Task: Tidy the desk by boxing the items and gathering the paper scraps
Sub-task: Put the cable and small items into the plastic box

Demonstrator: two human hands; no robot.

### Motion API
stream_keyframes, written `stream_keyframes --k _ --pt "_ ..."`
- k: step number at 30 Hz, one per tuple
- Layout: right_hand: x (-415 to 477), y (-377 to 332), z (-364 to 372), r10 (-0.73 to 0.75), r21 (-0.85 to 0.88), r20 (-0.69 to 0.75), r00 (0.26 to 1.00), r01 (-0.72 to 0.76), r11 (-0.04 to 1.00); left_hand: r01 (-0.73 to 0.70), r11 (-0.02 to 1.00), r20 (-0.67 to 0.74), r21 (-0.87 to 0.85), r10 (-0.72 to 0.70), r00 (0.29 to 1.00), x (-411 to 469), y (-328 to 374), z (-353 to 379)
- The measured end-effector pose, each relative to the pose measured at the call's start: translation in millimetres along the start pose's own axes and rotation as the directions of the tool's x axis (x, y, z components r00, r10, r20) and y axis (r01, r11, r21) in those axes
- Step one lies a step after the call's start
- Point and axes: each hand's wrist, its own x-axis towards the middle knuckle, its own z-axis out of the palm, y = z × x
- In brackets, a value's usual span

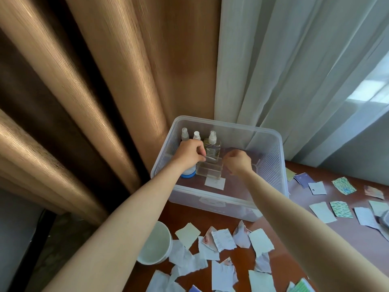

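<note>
A clear plastic box [277,165] stands at the back of the brown desk [237,264]. Both my hands are inside it. My left hand [189,153] pinches the top left edge of a clear acrylic stepped stand [208,170]. My right hand [237,161] grips the stand's right side, fingers closed. Behind the stand, three spray bottles [212,144] line the box's far left wall. A white bottle with a blue base [188,172] sits under my left wrist. One paper scrap [215,183] lies on the box floor. Several torn paper scraps [221,241] cover the desk in front.
A white bowl [154,243] sits at the desk's left edge. More scraps, some green-patterned [341,209], lie to the right of the box. Brown curtains [84,91] hang on the left behind the box and white sheer ones [294,70] on the right.
</note>
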Motion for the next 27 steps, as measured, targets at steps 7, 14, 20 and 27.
stream_keyframes --k 7,14,20,27 --pt "-6.1 -12.7 -3.8 0.188 0.332 0.297 0.936 -0.285 0.899 -0.056 0.995 0.065 -0.078 0.061 0.996 -2.9 1.4 0.8" --pt "0.3 -6.1 -3.9 0.116 0.416 0.208 0.971 -0.195 0.888 -0.053 0.987 0.176 0.152 0.026 0.984 -0.7 -7.1 4.3" --pt "-6.8 -4.4 2.7 -0.222 -0.035 0.003 0.975 0.222 0.974 -0.066 0.945 0.249 0.32 -0.017 0.968 0.4 -12.1 7.5" --pt "-5.1 -1.3 4.6 -0.32 -0.162 0.059 0.946 0.325 0.932 -0.027 0.956 0.233 0.292 -0.044 0.972 3.7 -15.4 10.6"
